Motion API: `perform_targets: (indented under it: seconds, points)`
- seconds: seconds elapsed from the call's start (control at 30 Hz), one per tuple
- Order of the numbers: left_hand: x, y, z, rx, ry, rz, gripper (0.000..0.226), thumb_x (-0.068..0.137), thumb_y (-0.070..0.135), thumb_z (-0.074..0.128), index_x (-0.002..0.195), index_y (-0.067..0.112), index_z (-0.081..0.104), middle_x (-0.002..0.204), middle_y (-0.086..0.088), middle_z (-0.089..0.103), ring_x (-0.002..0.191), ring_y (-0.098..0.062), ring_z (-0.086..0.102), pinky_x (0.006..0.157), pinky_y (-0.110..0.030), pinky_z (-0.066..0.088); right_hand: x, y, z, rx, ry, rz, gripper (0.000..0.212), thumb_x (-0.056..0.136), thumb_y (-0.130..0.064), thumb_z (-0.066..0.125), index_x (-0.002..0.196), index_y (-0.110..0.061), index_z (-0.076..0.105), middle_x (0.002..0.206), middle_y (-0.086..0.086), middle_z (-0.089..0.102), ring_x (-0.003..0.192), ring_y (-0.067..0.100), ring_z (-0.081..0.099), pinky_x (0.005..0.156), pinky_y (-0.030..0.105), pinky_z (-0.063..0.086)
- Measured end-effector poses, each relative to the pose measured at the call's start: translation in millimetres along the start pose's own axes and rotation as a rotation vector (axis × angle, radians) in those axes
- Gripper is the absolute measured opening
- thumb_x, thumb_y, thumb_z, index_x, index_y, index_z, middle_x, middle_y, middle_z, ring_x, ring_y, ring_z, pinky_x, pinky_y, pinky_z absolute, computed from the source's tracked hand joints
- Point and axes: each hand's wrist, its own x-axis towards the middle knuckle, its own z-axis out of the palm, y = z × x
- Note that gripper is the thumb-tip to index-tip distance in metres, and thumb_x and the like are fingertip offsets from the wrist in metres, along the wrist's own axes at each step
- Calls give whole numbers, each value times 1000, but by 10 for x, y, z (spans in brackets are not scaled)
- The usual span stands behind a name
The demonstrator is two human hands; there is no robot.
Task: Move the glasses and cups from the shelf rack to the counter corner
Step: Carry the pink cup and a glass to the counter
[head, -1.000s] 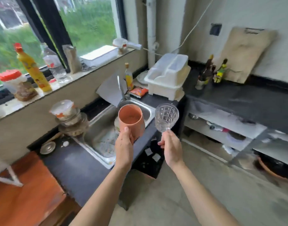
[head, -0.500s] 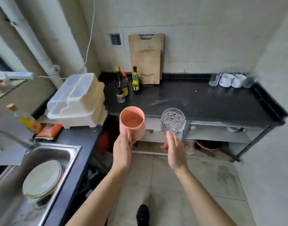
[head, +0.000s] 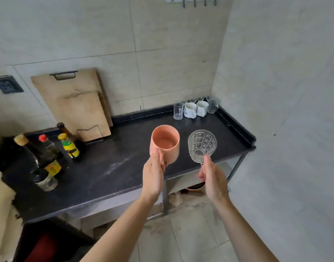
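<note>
My left hand (head: 153, 174) grips a pink cup (head: 165, 144) near its base, upright, over the black counter (head: 109, 167). My right hand (head: 212, 178) pinches the bottom of a clear faceted glass (head: 201, 145), held just right of the cup above the counter's front edge. In the far right counter corner stand a tall clear glass (head: 177, 110), two white mugs (head: 190, 110) (head: 202, 108) and more clear glasses (head: 213, 104). The shelf rack is out of view.
Several sauce bottles (head: 49, 157) stand at the counter's left, with wooden cutting boards (head: 75, 103) leaning on the wall behind them. A lower shelf (head: 188, 180) sits under the counter. Walls close the right side; tiled floor (head: 190, 233) lies below.
The view has swung from the sink to the right-hand counter and drawn closer. Both hands still carry the cup and the glass, now over the counter instead of in front of it.
</note>
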Motion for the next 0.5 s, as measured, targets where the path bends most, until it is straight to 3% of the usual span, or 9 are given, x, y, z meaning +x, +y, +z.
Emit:
perform_targets:
  seconds: [0.17,0.33,0.5]
  points:
    - [601,16,816,14,-129,-27,57,99,61,33,68,14,35,66,0,34,67,-13,32,69,-32,36,764,194,-356,84,88,52,79,82,-80,32,72,-2,45,64,-1,53,69,14,60,75,36,50]
    - [1175,-10,1624,6,-136,-28,49,102,50,35,62,21,40,61,7,40,59,-4,38,63,-18,41,1776,444,-630,105,58,98,79,82,-82,31,67,-5,44,63,0,53,80,25,66,80,45,53]
    - [1884,-2,2201,54,-58,-39,55,102,54,36,67,11,35,68,-7,34,70,-19,34,70,-35,35,2799,402,-869,140,-10,197,72,82,-79,46,64,-9,51,77,11,66,80,15,66,73,28,46]
